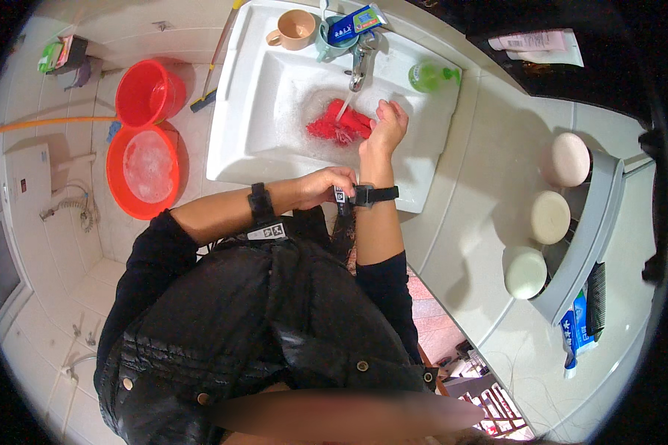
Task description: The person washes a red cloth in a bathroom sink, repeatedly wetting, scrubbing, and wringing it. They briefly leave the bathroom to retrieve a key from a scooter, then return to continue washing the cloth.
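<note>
Water runs from the chrome faucet (361,61) onto a soaked red cloth (339,124) in the basin of the white sink (269,96). Beside the cloth, on its right, my right hand (387,127) is raised with loosely bent fingers, and nothing shows in it. A black strap with a small dark box (364,195) circles my right wrist. My left hand (326,185) reaches across to it, fingers closed at the strap's edge next to a labelled tag. Another black strap (260,202) is on my left wrist.
A tan mug (295,30), a teal cup (335,46) with a toothpaste tube (355,25), and a green bottle (429,76) stand on the sink rim. Red bucket (147,93) and soapy basin (147,167) sit left. Round soap-like pieces (548,217) lie on the right.
</note>
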A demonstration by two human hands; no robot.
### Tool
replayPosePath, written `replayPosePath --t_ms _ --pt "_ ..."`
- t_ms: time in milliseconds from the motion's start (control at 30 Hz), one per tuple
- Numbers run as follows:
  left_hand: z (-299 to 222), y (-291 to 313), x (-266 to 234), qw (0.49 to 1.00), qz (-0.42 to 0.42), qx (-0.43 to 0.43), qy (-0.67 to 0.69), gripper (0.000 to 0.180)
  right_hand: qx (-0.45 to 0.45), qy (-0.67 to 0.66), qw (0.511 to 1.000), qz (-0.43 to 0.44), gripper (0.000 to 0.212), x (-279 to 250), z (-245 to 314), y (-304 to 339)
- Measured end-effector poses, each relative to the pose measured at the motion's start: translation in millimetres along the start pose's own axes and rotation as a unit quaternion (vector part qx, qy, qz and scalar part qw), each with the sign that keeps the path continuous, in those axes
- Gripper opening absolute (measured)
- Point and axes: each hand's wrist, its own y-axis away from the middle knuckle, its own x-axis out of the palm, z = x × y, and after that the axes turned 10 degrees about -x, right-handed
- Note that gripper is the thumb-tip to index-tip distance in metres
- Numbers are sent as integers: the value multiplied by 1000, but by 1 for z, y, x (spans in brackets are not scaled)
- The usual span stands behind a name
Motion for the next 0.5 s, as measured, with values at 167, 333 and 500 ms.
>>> replayPosePath --t_ms 167,333,500 --pt "-4 7 8 999 -28 13 -27 17 -165 152 969 102 29 0 -8 -7" --pt "-5 13 23 993 -73 18 -92 19 -377 438 800 158 24 0 8 -3" --pt "-4 16 36 988 -107 -1 -112 24 -427 555 688 194 18 3 22 -5"
